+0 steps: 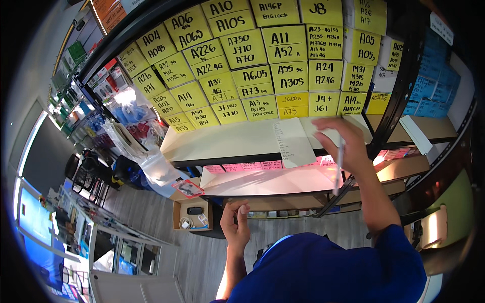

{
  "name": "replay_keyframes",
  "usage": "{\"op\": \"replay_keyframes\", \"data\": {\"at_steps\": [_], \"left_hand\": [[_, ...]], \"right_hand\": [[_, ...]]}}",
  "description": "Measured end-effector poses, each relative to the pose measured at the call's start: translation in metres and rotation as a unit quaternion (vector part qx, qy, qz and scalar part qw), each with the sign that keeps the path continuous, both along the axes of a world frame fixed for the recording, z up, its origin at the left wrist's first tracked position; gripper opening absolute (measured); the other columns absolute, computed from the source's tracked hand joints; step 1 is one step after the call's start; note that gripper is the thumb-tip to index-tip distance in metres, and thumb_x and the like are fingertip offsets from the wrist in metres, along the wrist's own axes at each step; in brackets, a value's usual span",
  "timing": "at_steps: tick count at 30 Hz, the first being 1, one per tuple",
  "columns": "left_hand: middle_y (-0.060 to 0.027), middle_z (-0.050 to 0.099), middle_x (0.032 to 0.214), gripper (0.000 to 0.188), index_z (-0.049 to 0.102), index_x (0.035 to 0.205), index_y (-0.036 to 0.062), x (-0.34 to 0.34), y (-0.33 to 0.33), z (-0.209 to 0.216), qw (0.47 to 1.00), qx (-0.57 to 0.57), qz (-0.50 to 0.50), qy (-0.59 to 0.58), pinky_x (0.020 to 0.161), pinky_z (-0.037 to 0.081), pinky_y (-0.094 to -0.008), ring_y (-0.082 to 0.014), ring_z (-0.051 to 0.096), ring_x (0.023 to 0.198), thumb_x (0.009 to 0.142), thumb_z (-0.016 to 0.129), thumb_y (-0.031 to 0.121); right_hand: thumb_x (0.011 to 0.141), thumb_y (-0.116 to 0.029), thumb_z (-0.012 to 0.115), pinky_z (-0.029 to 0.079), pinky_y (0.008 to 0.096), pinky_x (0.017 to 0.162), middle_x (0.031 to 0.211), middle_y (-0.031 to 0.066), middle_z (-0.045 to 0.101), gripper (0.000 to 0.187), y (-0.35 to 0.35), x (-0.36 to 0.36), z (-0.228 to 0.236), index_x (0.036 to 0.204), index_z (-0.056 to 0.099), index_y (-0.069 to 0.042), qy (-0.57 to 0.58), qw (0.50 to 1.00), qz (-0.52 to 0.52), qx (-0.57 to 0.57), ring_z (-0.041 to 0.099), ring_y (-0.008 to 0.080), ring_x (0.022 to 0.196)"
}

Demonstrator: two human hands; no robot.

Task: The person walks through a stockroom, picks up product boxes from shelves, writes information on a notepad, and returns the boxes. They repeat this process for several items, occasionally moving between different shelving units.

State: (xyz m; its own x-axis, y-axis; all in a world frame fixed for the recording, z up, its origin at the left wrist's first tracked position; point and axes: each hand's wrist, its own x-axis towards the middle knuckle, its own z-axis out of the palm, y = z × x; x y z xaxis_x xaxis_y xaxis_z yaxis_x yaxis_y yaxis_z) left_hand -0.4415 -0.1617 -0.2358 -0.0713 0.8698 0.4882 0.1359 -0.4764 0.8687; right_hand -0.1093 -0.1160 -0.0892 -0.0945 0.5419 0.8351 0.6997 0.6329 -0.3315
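So the shelf [212,144] here is a smooth, off-white board with a dark front edge, and blocky boxes [246,76] with flat yellow fronts are stacked along its far side, thick black writing all over them. A plain white sheet of paper [299,144] with handwriting down its left side lies on the board, its near end hanging over the front edge. The right hand [352,151] is up just right of the paper, thumb and index finger spread apart, the rest gripping a slim, pale, stick-like pen [339,169]. It's blurry, so can't tell exactly which fingers pin it; it slants down on the near side of them. Left hand [236,224] is lower and nearer, fingers loosely curled, can't tell if the tips meet. Left of it: an open brown cardboard box [177,215].
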Motion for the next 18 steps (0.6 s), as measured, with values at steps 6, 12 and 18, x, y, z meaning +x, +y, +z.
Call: {"op": "replay_keyframes", "data": {"at_steps": [6, 12, 18], "left_hand": [[-0.0068, 0.071, 0.093, 0.02, 0.074, 0.111, -0.0001, -0.039, 0.024, -0.02, 0.997, -0.036, -0.069, -0.012, 0.082, 0.051, -0.0281, -0.0133, 0.066, 0.087, 0.109, 0.066, 0.018], [-0.0093, 0.072, 0.096, 0.018, 0.071, 0.112, -0.0012, -0.069, 0.018, -0.035, 0.986, -0.081, -0.148, -0.003, 0.085, 0.054, -0.0309, -0.0153, 0.067, 0.089, 0.109, 0.065, 0.016], [-0.0091, 0.074, 0.1, 0.016, 0.072, 0.111, -0.001, -0.104, 0.024, -0.065, 0.976, -0.134, -0.17, -0.01, 0.088, 0.055, -0.0313, -0.0152, 0.069, 0.092, 0.108, 0.065, 0.013]], "right_hand": [[0.088, -0.022, 0.085, 0.045, 0.052, 0.117, 0.161, 0.008, 0.052, 0.034, 0.114, -0.063, 0.041, 0.113, 0.065, -0.012, -0.27, 0.948, -0.11, 0.125, 0.044, 0.0339, 0.151], [0.087, -0.024, 0.085, 0.042, 0.0554, 0.121, 0.172, 0.0076, 0.039, 0.033, 0.165, -0.083, 0.044, 0.11, 0.063, -0.013, -0.357, 0.908, -0.177, 0.127, 0.032, 0.0368, 0.159], [0.082, -0.023, 0.087, 0.046, 0.0536, 0.116, 0.171, 0.007, 0.042, 0.036, 0.16, -0.085, 0.045, 0.108, 0.063, -0.014, -0.392, 0.882, -0.218, 0.144, 0.038, 0.0354, 0.155]]}}
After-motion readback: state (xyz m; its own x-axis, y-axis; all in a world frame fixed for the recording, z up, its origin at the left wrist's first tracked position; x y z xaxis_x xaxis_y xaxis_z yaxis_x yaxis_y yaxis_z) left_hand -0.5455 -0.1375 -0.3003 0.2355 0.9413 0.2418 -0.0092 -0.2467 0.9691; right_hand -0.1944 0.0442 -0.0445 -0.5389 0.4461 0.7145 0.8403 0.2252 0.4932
